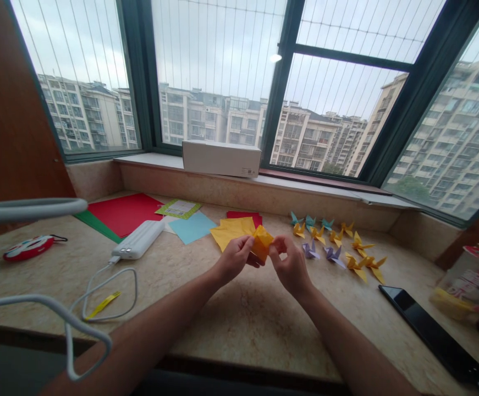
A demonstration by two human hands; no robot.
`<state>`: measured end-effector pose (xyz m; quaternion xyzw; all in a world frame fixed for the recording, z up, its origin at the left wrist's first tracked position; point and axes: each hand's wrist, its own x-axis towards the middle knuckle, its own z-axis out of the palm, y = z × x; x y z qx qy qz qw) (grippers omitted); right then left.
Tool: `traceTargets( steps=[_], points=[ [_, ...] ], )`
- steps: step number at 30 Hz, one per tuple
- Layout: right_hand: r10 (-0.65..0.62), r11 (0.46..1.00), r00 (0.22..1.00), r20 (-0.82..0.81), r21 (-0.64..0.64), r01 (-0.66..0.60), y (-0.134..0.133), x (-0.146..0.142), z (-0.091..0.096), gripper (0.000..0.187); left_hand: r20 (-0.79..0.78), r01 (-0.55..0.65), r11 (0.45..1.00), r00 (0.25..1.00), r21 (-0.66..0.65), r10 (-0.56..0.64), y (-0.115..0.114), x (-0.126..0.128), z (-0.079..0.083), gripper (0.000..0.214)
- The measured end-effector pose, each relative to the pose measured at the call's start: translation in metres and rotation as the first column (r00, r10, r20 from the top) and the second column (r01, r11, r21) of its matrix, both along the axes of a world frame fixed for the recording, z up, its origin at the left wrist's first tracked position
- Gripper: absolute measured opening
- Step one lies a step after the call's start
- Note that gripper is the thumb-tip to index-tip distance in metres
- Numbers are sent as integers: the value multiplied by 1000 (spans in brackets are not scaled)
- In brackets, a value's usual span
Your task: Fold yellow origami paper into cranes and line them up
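White tubing (37, 309) curves across the lower left corner, closest to the lens, and two bare forearms reach forward from the bottom edge over the beige stone worktop (223, 324). The left hand (236, 257) is closed in a pinch, thumb against fingers, on the left side of a folded orange paper (262, 242) held just above the worktop at mid-frame. The right hand (289, 265) has its fingers curled, with the tips nipping the paper's right edge. Just behind the fold lie yellow sheets (231, 230) on top of a red sheet (245, 215), with a light blue sheet (192, 226) to their left. Further left sit a large red sheet (126, 212) over a green sheet (94, 224), and a white power bank (139, 239) whose white cable (99, 291) loops toward the camera and carries a yellow tag (103, 303). A green card (178, 208) bears a white printed label (the print is too small to read). On the window sill stands a white box (221, 158) with a small sticker at its lower right, also unreadable. Right of the hands, small paper cranes (338, 247) in yellow, teal and lilac stand in rows. A dark phone (429, 330) lies face up near the right edge, beside a plastic packet (470, 280) with blurred red print. A red-and-white round object (28, 247) rests at far left.
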<state>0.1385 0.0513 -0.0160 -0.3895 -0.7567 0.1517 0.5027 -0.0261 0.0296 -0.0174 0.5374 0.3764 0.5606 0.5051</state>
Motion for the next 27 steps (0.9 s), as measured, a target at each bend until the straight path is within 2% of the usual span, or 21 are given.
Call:
traceTargets(
  steps=[3,7,11,16,20,24,27],
  points=[
    [20,1000,999,34,5,-20,0,0,-1,15,-26,-8,1000,1000,9,8,1,0,0,42],
    [32,998,979,204,49,-43,-2,0,0,30,-43,18,1000,999,18,-18,1,1,-2,42],
    [-5,996,965,261,84,-17,-1,0,1,15,-44,44,999,998,8,-44,1,1,-5,43],
    [-63,998,996,67,22,62,1,1,1,18,-46,26,1000,999,13,-25,6,-2,-7,43],
    [-138,990,987,-82,-8,137,2,3,4,18,-59,-13,999,998,33,15,7,-4,-4,40],
    [-135,988,967,-218,-109,113,10,6,5,17,-79,-36,998,996,57,41,6,-5,0,38],
    [-133,985,964,-230,-135,104,18,11,4,16,-87,-45,996,995,74,52,5,-5,0,38]
  ],
)
